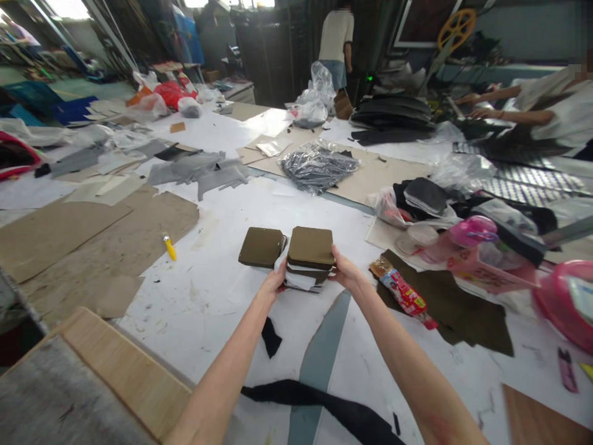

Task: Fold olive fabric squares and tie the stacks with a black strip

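Observation:
A stack of olive-brown fabric pieces (310, 246) with cut corners is between my two hands, with white layers showing along its side. My left hand (277, 279) closes on the stack's left side, its fingers partly hidden. On the opposite side, my right hand (345, 272) presses against the edge with thumb and fingers. Just left of it, a second olive-brown stack (260, 246) lies on the white-covered table (217, 309). Near my left forearm is a small black scrap (271, 338).
A soft drink bottle (405, 290) lies on dark olive cloth (482, 315) at right, near a pink cup (472, 232). A yellow-handled tool (169, 247) lies left. Bagged dark pieces (317, 165) sit farther back. Two people (336, 37) are beyond the table and at right.

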{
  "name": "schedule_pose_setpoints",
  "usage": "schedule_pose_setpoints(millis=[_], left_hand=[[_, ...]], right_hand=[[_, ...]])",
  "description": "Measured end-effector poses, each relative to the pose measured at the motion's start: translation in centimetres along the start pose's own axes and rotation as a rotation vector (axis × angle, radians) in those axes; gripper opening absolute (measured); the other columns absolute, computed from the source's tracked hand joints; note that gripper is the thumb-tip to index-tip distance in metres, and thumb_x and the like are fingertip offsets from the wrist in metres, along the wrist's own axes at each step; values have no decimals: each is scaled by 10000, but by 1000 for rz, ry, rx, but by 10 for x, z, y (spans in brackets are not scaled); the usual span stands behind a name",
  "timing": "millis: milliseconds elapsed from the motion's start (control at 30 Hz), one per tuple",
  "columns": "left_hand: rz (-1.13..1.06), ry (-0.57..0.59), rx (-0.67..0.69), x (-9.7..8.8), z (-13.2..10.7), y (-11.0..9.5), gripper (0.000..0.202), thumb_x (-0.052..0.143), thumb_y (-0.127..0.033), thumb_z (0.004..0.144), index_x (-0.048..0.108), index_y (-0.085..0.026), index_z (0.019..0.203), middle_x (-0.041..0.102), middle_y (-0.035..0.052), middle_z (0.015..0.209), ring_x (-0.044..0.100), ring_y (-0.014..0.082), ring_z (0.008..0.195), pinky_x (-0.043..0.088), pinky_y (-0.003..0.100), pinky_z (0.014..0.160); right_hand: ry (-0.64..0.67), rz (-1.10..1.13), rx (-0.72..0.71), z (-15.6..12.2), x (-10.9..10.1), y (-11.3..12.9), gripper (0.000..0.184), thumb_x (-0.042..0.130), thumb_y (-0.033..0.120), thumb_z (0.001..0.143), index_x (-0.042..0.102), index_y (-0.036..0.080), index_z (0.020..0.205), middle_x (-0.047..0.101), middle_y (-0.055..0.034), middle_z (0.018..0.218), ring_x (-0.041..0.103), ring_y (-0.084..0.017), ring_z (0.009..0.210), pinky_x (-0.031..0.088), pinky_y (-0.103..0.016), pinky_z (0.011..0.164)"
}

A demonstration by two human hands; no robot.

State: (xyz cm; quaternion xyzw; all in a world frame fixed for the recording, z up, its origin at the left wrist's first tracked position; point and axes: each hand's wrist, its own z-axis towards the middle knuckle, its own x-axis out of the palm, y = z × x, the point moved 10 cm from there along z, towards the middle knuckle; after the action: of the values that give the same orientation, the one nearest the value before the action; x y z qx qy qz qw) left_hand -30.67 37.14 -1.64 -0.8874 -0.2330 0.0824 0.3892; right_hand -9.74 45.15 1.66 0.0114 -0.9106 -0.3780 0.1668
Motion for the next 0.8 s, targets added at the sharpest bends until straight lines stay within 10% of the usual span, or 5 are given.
schedule_pose_setpoints(millis=[533,800], left_hand=[[-352,170,-38,14,-24,19,423,701,-496,785,656,-206,1090,701,88,1086,629,264,1055,573,357,798],[-455,269,-2,17,-96,41,342,651,-461,842,655,-220,1085,709,34,1084,580,257,1176,559,427,899]], right_hand=[[36,-52,-60,-23,6,-7,410,707,479,738,615,308,1099,655,12,1071,583,-180,963,535,-377,827],[62,-136,-165,-112,2,-11,493,642,512,800,547,365,1261,643,45,1151,564,-220,1108,478,-462,939]])
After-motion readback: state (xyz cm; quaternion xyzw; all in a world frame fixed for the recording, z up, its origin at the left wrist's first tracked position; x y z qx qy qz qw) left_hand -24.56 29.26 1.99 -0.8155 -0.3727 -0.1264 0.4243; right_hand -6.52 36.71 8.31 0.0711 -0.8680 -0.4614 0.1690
